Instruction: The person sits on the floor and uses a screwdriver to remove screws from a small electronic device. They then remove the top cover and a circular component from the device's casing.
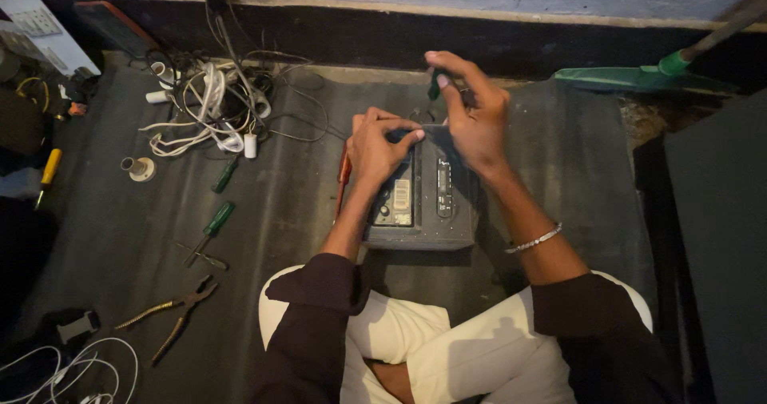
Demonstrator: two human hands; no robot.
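Grey electronics box sits at frame centre on the dark mat, casing closed. My left hand presses its top edge; my right hand pinches a green-handled screwdriver upright. Pliers lie lower left, unused.

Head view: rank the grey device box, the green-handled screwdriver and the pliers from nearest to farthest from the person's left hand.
1. Grey device box: under the left hand.
2. Green-handled screwdriver: on the mat, to its left.
3. Pliers: lower left, farthest.
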